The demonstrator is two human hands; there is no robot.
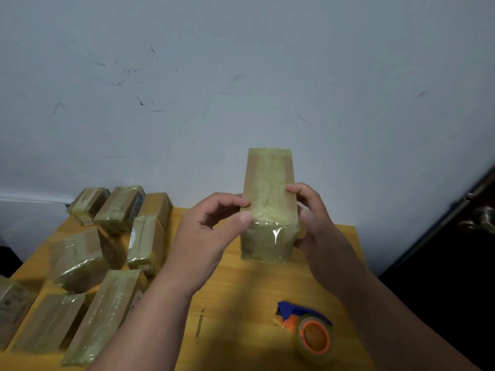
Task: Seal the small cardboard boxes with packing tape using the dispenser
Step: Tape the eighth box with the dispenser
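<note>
Both hands hold a taped cardboard box (269, 207) up above the wooden table (241, 290). The left hand (209, 231) pinches its left edge between thumb and forefinger; the right hand (313, 218) curls round its right side. The tape dispenser (308, 330) lies on the table below the right wrist.

Dim, soft, grainy; wide-angle bending at edges; glare on tape (277, 234).

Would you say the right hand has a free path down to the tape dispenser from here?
Probably yes: bare table lies between them, but the right hand must first release the box.
</note>
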